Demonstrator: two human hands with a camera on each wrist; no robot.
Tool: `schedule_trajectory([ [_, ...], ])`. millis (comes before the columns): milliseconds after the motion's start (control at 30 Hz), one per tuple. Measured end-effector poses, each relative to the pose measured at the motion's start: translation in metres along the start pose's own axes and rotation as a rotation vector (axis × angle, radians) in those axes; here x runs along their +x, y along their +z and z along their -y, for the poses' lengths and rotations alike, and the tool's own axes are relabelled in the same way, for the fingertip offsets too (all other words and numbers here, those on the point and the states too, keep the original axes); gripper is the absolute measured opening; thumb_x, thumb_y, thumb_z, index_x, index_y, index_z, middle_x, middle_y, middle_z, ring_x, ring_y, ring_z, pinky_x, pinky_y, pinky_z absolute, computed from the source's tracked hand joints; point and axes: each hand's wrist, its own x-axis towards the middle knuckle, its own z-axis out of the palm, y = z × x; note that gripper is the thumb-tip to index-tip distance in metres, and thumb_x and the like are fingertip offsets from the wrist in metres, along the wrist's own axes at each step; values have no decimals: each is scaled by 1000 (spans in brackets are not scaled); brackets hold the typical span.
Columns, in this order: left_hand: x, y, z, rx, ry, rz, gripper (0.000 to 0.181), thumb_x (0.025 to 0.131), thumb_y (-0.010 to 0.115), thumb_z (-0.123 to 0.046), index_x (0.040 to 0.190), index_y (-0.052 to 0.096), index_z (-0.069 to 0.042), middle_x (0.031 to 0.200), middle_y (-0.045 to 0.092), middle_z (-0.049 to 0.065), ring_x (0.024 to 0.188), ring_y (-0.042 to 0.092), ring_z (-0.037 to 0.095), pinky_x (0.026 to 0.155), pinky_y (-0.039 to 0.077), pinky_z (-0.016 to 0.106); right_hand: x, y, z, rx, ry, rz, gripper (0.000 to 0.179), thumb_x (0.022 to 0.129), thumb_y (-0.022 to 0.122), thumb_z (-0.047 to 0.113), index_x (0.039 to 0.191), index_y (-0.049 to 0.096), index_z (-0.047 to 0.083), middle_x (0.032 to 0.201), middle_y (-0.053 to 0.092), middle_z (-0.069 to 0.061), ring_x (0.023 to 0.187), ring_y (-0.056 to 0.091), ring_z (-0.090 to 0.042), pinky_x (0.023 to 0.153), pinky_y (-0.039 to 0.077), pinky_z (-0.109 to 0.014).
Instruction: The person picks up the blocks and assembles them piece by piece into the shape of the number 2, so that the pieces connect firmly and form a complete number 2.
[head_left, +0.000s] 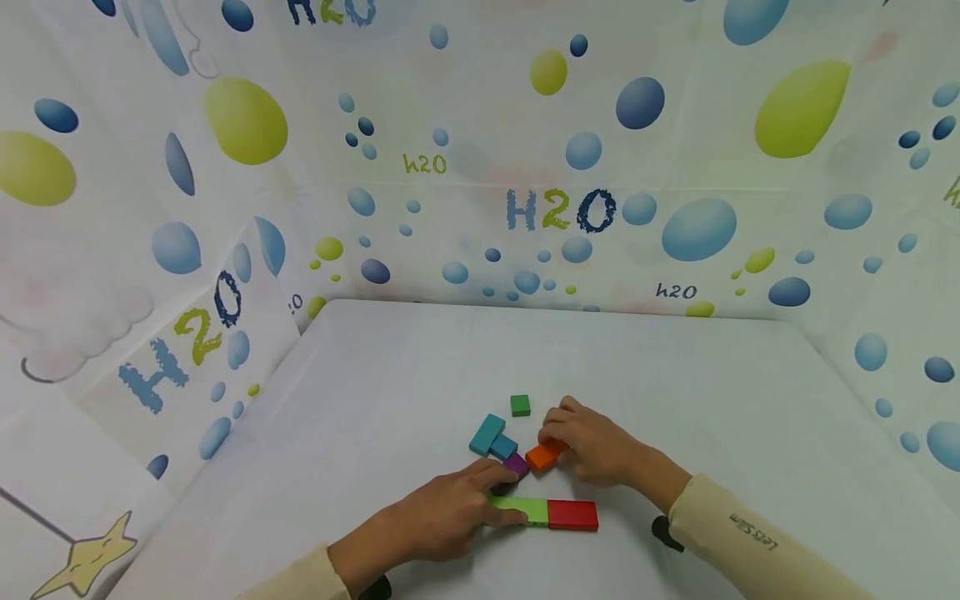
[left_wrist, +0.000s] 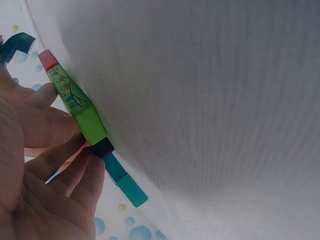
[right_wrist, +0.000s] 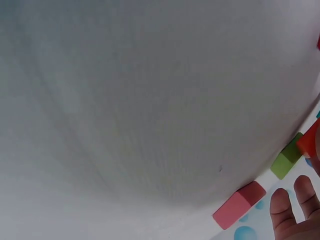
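Observation:
On the white table, my left hand (head_left: 457, 510) reaches over a purple block (head_left: 516, 465) and a light green block (head_left: 534, 510). Its index finger is curled at the purple block and its thumb lies against the light green one, whose printed side (left_wrist: 70, 89) shows in the left wrist view. My right hand (head_left: 596, 443) grips an orange block (head_left: 545, 455), just right of the purple block. A red block (head_left: 573, 515) adjoins the light green block's right end. A blue block (head_left: 503, 447) and a teal block (head_left: 487, 433) continue away from the purple block.
A green block (head_left: 520, 406) lies separately behind the others. In the right wrist view, a pinkish-red block (right_wrist: 239, 205) sits beyond a green block (right_wrist: 286, 157). A cloth wall (head_left: 480, 183) with printed drops rises at the table's back and sides.

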Motion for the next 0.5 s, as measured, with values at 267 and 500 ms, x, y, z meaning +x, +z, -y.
schedule_trajectory([
  [267, 0, -1, 0, -4, -3, 7, 54, 90, 75, -9, 133, 65, -39, 143, 54, 3, 128, 49, 16, 98, 53, 29, 6, 5, -3, -83, -15, 12, 37, 83, 81, 10, 117, 70, 19, 113, 63, 6, 108, 47, -14, 95, 52, -30],
  [500, 0, -1, -1, -5, -14, 16, 58, 87, 80, -13, 135, 63, -40, 144, 53, 2, 130, 48, 16, 97, 54, 28, 13, 8, -1, -129, -34, 0, 39, 83, 82, 12, 119, 69, 21, 115, 62, 5, 111, 47, -14, 95, 53, -29],
])
